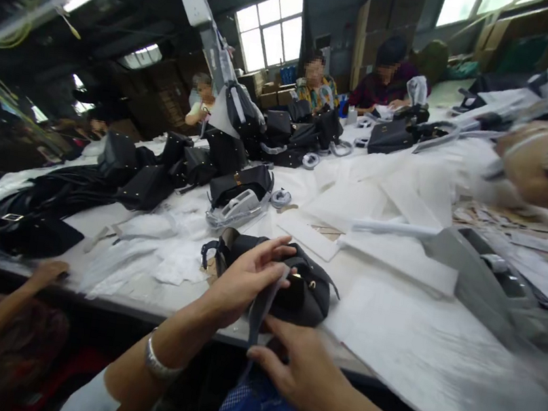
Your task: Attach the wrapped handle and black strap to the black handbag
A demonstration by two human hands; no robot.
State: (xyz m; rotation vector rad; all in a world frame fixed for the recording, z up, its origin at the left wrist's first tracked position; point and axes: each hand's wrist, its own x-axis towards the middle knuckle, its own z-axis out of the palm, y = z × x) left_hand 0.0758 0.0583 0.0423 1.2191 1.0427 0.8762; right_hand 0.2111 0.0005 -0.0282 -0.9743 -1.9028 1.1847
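Observation:
A black handbag with gold-coloured fittings lies at the table's front edge, just beyond my hands. Between them runs a flat grey strap, its lower end hanging over the edge. My left hand reaches over the bag and pinches the strap's upper part between thumb and fingers. Lower down, my right hand is closed with thumb and fingers on the strap, close to the bag's near side. The strap's far end is hidden behind my left fingers.
White foam sheets cover much of the table to the right, near a grey tape dispenser. Another black bag and piled bags stand beyond. Co-workers sit across the table, and a co-worker's hand rests at left.

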